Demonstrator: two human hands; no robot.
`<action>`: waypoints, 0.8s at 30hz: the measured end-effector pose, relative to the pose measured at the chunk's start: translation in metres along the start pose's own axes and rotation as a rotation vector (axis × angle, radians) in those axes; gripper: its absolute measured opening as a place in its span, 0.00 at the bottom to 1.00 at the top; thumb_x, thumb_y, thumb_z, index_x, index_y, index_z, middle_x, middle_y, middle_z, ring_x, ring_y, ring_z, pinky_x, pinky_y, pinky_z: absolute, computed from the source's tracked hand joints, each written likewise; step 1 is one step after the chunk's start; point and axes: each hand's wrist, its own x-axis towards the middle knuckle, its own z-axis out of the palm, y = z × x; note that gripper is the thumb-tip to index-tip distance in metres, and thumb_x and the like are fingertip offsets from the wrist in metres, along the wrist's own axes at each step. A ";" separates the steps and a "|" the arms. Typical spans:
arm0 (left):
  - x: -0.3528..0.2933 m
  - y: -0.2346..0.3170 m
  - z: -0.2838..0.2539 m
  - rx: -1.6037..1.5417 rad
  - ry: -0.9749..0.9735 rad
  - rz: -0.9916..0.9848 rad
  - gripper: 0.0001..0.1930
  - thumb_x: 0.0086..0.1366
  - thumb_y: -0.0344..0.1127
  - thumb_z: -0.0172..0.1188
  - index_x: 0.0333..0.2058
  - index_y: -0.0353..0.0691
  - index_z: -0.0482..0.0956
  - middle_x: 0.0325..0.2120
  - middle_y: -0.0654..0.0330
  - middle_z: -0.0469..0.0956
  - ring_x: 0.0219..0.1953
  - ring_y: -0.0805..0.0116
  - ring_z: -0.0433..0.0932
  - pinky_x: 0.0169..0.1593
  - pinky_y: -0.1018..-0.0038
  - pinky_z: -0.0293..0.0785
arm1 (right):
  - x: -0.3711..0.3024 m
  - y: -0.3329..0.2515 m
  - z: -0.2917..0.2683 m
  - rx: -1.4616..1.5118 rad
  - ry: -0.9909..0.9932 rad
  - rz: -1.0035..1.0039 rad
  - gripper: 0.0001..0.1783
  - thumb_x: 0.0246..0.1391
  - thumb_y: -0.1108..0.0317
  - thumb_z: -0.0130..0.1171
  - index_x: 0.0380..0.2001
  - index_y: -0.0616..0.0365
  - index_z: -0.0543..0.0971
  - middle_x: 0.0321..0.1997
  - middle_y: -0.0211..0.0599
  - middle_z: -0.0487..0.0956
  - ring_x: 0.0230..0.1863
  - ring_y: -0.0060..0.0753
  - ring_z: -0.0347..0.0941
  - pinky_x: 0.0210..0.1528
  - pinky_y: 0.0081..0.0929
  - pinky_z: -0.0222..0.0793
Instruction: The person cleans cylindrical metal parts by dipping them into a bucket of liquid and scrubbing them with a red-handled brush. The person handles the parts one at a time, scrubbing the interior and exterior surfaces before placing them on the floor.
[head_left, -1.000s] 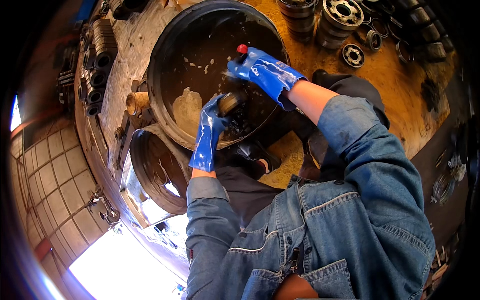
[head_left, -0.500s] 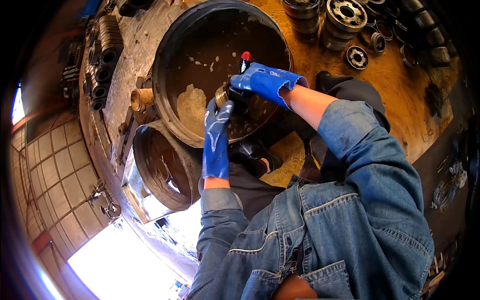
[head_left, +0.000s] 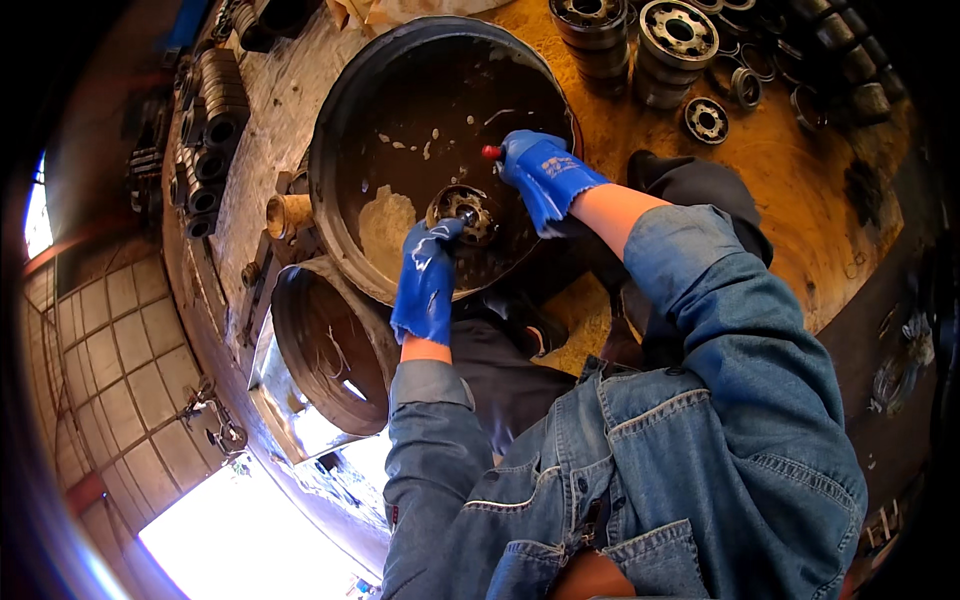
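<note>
Over a wide round basin (head_left: 335, 215) of dark brown liquid, my left hand (head_left: 427, 280), in a blue rubber glove, grips a round metal part (head_left: 468, 214) by its near left edge. The part is ring-shaped, with holes round its face and a hub in the middle, and its face is turned up. My right hand (head_left: 543, 175), gloved the same way, is closed round a red-ended handle (head_left: 492, 152) to the right of the part, apart from it. The rest of that tool is hidden by the glove. Pale foam (head_left: 386, 232) floats at the basin's left side.
A second, smaller drum (head_left: 335, 345) stands at the near left of the basin. Stacked metal wheels (head_left: 680, 45) and a single one (head_left: 706, 120) sit at the far right, beside scattered rings (head_left: 746, 87). Rows of dark cylindrical parts (head_left: 207, 165) line the far left.
The round part has been tilted so that its face shows upward. My right hand has moved right, away from the part, and the red end now points left instead of up.
</note>
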 end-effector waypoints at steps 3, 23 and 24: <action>0.001 -0.029 -0.027 -0.076 0.040 -0.002 0.17 0.61 0.24 0.62 0.50 0.29 0.82 0.40 0.56 0.85 0.39 0.66 0.83 0.48 0.71 0.80 | -0.037 -0.015 0.001 0.480 0.016 -0.021 0.21 0.60 0.52 0.66 0.45 0.58 0.86 0.47 0.52 0.85 0.50 0.49 0.83 0.48 0.36 0.76; 0.027 -0.080 -0.060 -0.391 0.017 -0.190 0.20 0.65 0.30 0.62 0.55 0.32 0.79 0.44 0.56 0.84 0.48 0.65 0.82 0.55 0.74 0.75 | -0.029 -0.035 0.040 0.314 0.031 -0.446 0.20 0.63 0.49 0.62 0.43 0.55 0.86 0.44 0.44 0.87 0.47 0.41 0.84 0.55 0.34 0.78; 0.030 -0.087 -0.064 -0.358 0.026 -0.187 0.19 0.65 0.30 0.61 0.55 0.33 0.79 0.46 0.55 0.84 0.49 0.63 0.82 0.56 0.71 0.76 | -0.021 -0.026 0.045 0.268 0.078 -0.414 0.20 0.63 0.49 0.62 0.43 0.55 0.86 0.44 0.44 0.87 0.48 0.41 0.84 0.55 0.34 0.78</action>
